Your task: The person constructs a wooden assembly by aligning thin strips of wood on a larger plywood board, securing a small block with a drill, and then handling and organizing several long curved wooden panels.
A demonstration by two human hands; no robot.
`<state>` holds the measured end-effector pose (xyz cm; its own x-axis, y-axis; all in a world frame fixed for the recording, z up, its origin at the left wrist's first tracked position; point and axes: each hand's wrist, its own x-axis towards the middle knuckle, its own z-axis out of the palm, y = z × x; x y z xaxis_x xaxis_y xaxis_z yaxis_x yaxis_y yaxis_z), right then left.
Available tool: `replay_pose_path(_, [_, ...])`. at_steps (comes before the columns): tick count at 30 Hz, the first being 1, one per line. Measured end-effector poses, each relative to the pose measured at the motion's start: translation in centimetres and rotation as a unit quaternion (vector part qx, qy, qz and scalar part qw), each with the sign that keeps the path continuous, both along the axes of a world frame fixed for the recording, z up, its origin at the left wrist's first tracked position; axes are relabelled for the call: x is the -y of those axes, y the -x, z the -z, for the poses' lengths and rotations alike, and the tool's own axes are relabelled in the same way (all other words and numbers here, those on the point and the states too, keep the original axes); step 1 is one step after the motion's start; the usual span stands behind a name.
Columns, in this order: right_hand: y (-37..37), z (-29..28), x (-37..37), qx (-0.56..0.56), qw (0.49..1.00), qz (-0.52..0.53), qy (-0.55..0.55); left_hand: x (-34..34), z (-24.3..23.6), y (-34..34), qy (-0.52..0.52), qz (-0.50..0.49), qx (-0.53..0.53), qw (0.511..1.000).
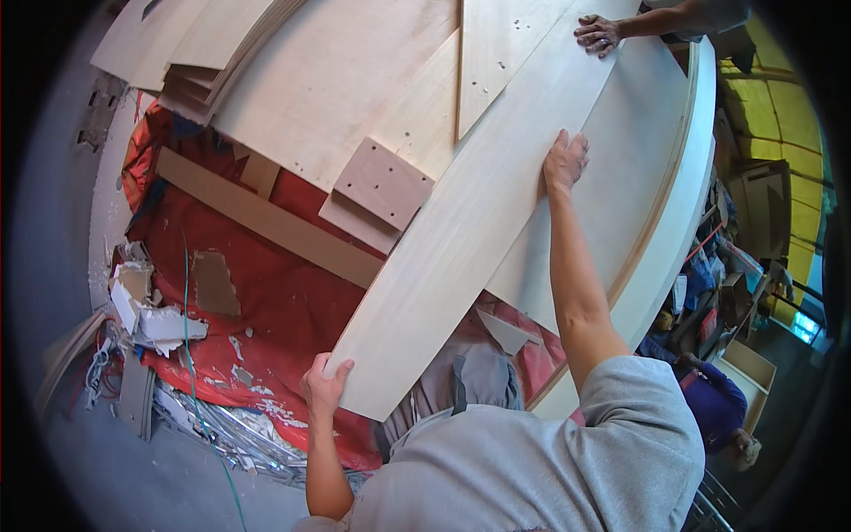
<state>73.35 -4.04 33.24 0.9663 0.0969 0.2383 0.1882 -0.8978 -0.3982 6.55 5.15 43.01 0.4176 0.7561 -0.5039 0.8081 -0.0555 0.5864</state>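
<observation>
A long pale wooden board [461, 239] slants from near my body up to the far right. My left hand [326, 381] grips its near left corner, thumb on top and the other fingers beneath. Farther along, my right hand [566, 161] is closed over the board's right edge. At the far end a co-worker's hand [599, 35] rests on the same board with its fingers spread. Left of the board lie a small drilled wooden block [383, 182] and a pointed panel [496, 62] with holes.
Large wooden sheets [337, 80] lie under the board. A red cloth [284, 310] with torn scraps [160, 310] and a green cord [188, 337] is at left. Stacked boards [208, 53] stand far left. Clutter [718, 266] and another person [718, 399] are at right.
</observation>
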Motion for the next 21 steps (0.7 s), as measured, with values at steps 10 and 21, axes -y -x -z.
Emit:
replay_pose_path(10, [7.8, -1.2, 1.0, -0.078, 0.996, 0.000, -0.033, 0.8, -0.2, 6.6, -0.017, 0.006, 0.001, 1.000])
replay_pose_path(21, [5.7, -0.6, 1.8, -0.033, 0.998, 0.001, -0.054, -1.9, -2.2, 2.4, 0.091, 0.078, -0.086, 0.989])
